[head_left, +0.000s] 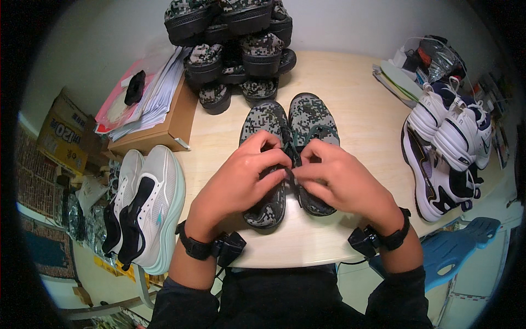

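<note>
A pair of grey-and-black digital camouflage shoes stands side by side on the table before me, toes away: the left shoe [264,118] and the right shoe [312,114]. Above their inner edges both hands meet, fingertips almost touching. My left hand [244,172] is closed in a pinch on a dark shoelace [291,174]. From the other side my right hand [339,172] pinches the same dark lace. Fingers cover much of the lacing, so the exact shape of the lace there is hidden. A dark strap with a small black device circles each wrist.
Stacked camouflage shoes [233,60] rise at the back. Left of me are a cardboard box [178,118] under papers [148,101] and white-grey sneakers [156,203]. White-and-navy sneakers [452,131] are piled on the right, near a blue plastic chair [455,252]. The table's near edge [307,262] is close to my body.
</note>
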The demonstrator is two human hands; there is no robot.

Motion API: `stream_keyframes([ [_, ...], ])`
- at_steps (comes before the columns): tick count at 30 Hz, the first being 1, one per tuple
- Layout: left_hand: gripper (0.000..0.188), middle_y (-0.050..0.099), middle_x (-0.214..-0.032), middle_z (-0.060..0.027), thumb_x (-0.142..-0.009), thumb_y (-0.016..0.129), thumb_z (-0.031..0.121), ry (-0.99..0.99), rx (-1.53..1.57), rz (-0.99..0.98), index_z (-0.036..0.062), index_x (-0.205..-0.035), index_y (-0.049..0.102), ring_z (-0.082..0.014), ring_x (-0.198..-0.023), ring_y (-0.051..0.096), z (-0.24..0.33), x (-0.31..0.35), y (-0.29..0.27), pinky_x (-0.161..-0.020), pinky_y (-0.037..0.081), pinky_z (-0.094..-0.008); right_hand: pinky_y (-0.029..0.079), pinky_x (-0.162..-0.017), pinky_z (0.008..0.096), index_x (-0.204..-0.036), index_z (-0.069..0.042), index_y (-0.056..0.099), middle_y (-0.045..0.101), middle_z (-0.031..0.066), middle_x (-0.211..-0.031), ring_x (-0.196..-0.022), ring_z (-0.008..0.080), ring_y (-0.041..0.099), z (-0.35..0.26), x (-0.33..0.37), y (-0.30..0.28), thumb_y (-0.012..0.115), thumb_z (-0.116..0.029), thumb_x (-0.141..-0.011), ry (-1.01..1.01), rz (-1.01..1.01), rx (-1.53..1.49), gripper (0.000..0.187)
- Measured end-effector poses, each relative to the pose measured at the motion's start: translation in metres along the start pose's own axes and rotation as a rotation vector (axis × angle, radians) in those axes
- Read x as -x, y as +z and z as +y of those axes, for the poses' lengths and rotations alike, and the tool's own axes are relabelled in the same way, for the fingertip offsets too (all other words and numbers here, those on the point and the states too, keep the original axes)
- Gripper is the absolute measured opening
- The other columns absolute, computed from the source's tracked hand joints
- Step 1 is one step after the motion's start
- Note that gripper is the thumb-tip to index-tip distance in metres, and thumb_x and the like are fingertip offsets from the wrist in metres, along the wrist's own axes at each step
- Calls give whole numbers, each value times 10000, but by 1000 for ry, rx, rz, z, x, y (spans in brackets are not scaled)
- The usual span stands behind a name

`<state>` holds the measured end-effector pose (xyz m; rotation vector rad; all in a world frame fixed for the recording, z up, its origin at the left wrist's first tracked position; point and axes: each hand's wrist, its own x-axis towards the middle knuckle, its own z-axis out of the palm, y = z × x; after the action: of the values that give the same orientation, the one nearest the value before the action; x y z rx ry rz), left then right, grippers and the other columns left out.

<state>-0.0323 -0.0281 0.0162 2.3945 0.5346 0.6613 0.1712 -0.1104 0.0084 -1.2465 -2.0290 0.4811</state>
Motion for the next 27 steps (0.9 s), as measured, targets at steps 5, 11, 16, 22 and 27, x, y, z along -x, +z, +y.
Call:
stream_keyframes([
  [5, 144, 565, -1060, -164, -769, 658, 23, -44, 37, -23, 34, -913, 665, -313, -945, 590, 2, 2, -6, -830, 477, -343, 464, -735, 383, -866, -86, 698, 533, 95, -827, -813, 272, 560, -10, -3, -3, 646, -147, -787, -72, -85, 227, 111],
  [11, 136, 583, -1050, -152, -765, 664, 19, -20, 32, -8, 26, -900, 664, -309, -961, 601, -4, 3, -6, -823, 484, -345, 485, -713, 399, -773, -50, 664, 534, 116, -847, -824, 293, 579, -28, -6, 10, 643, -141, -768, 29, -30, 433, 94],
  [16, 107, 607, -1019, -142, -770, 660, 11, -50, 63, 2, 11, -877, 658, -300, -936, 613, -2, 0, -5, -828, 483, -346, 491, -709, 412, -759, -32, 657, 535, 122, -849, -810, 301, 585, -31, 0, 14, 660, -166, -783, 131, 58, 415, 136],
  [22, 146, 624, -1060, -153, -747, 686, 10, -70, 120, -40, 14, -892, 697, -296, -965, 619, -4, 5, -12, -849, 482, -340, 477, -799, 423, -881, -4, 672, 575, 166, -992, -894, 343, 587, -31, 1, 18, 654, -175, -827, 199, 111, 281, 180],
  [27, 184, 629, -1071, -161, -731, 699, 10, -54, 131, -42, 29, -913, 721, -302, -973, 620, -8, 4, -8, -855, 482, -341, 412, -919, 435, -964, 15, 634, 542, 200, -1113, -1016, 372, 533, -25, 1, 25, 641, -174, -844, 161, 141, 301, 224],
])
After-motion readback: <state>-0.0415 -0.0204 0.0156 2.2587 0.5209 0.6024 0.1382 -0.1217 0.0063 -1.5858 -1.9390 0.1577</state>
